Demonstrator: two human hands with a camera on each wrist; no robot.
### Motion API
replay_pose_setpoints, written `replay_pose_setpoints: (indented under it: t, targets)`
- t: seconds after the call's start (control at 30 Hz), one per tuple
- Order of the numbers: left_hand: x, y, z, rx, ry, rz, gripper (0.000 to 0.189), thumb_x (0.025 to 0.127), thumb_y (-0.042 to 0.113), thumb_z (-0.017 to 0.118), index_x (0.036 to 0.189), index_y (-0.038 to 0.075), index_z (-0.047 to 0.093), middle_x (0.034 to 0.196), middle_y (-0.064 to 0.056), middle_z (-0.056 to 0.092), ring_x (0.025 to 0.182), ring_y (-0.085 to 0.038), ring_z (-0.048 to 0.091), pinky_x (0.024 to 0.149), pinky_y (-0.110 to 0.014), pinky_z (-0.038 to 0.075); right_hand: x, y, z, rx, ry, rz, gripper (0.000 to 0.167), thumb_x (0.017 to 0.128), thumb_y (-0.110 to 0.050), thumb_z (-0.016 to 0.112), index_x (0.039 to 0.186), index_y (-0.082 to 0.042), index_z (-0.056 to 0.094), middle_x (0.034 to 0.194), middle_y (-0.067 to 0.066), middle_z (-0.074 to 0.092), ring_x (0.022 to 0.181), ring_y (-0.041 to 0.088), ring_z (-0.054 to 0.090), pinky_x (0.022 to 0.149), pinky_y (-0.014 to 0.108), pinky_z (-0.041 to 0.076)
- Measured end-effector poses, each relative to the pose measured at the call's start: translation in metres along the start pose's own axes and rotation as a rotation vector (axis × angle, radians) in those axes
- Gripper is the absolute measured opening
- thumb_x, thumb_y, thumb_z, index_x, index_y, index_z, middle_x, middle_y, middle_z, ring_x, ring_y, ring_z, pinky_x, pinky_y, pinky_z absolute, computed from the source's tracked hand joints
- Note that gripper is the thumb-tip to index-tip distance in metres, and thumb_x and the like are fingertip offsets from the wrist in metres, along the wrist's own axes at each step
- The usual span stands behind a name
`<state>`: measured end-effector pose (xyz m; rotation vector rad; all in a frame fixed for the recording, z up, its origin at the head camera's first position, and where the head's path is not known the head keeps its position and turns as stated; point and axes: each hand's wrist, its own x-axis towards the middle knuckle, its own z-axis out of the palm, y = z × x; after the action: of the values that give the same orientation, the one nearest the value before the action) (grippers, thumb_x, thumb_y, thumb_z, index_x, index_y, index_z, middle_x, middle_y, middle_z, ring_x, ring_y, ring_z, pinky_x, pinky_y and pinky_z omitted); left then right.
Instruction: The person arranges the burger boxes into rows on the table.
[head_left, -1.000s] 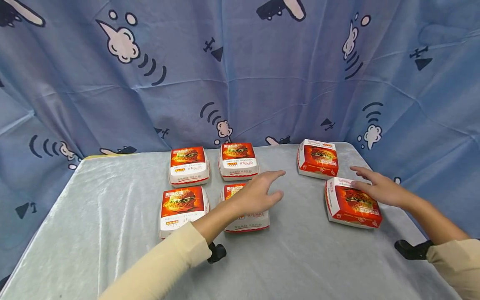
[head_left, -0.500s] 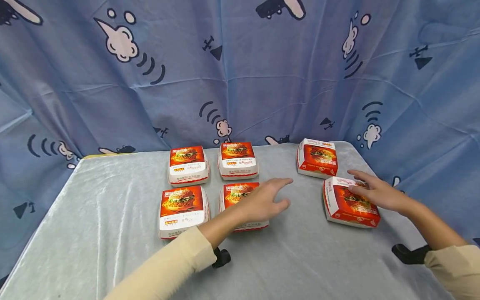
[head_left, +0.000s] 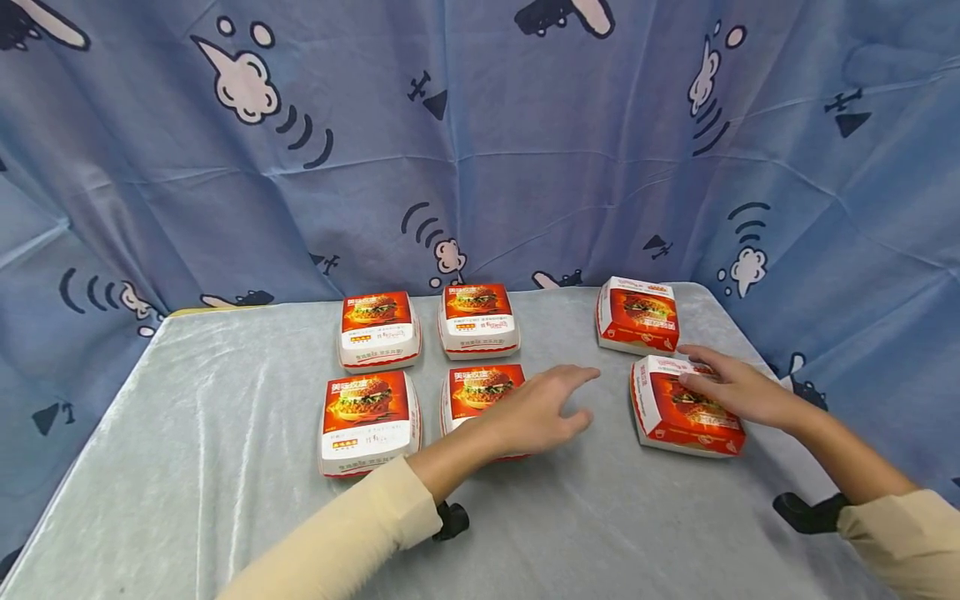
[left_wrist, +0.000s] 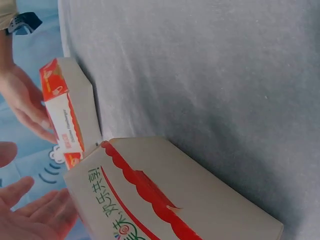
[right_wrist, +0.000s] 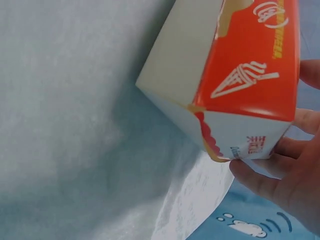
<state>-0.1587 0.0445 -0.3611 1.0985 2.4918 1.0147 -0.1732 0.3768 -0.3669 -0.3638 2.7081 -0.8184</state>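
In the head view, my right hand (head_left: 742, 392) holds a red and white burger box (head_left: 690, 432) at its far right corner. The thumb lies over the top, and the fingers go down behind the far edge. From the right wrist view, the fingers (right_wrist: 255, 182) show against the side of that box (right_wrist: 250, 85). My left hand (head_left: 536, 417) is empty, with index finger and thumb apart, over the front right box (head_left: 480, 387) of the left group, partly covering it. Relaxed, spread fingers (left_wrist: 47, 207) show beside that box (left_wrist: 150, 195) in the left wrist view.
Behind the held box stands another burger box (head_left: 637, 317), close to it. More boxes sit left: two at the back (head_left: 378, 331) (head_left: 478, 321), one at front left (head_left: 371, 423). A grey cloth covers the table (head_left: 225, 500); a blue printed curtain (head_left: 525, 125) hangs behind.
My right hand and the burger box it holds have shifted a little to the left. The left hand has moved right and slightly nearer, staying open. The other boxes stay in place.
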Motion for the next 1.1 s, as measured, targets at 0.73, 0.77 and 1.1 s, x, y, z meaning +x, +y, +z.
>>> replay_pose_setpoints:
  t: [0.73, 0.77, 1.1]
  targets:
    - [0.004, 0.012, 0.013, 0.155, -0.108, -0.006, 0.055, 0.1, 0.027, 0.058, 0.152, 0.016, 0.043, 0.155, -0.003, 0.042, 0.139, -0.012, 0.041, 0.112, -0.03, 0.036, 0.015, -0.04, 0.022, 0.033, -0.005, -0.043, 0.064, 0.101, -0.031, 0.057, 0.149, 0.006, 0.036, 0.14, 0.03, 0.047, 0.12, 0.043, 0.05, 0.095, 0.064, 0.046]
    - [0.004, 0.013, 0.014, 0.157, -0.115, -0.008, 0.055, 0.1, 0.028, 0.059, 0.152, 0.017, 0.043, 0.155, -0.002, 0.042, 0.14, -0.012, 0.04, 0.112, -0.031, 0.036, 0.016, -0.041, 0.022, 0.033, -0.008, -0.045, 0.064, 0.101, -0.032, 0.057, 0.149, 0.006, 0.036, 0.14, 0.03, 0.047, 0.119, 0.043, 0.05, 0.094, 0.063, 0.046]
    - [0.005, 0.014, 0.017, 0.191, -0.135, 0.023, 0.052, 0.1, 0.027, 0.058, 0.15, 0.017, 0.046, 0.155, -0.002, 0.042, 0.137, -0.012, 0.044, 0.11, -0.03, 0.039, 0.028, -0.054, 0.028, 0.043, -0.003, -0.081, 0.06, 0.1, -0.031, 0.058, 0.148, 0.002, 0.041, 0.14, 0.026, 0.049, 0.121, 0.042, 0.049, 0.096, 0.064, 0.044]
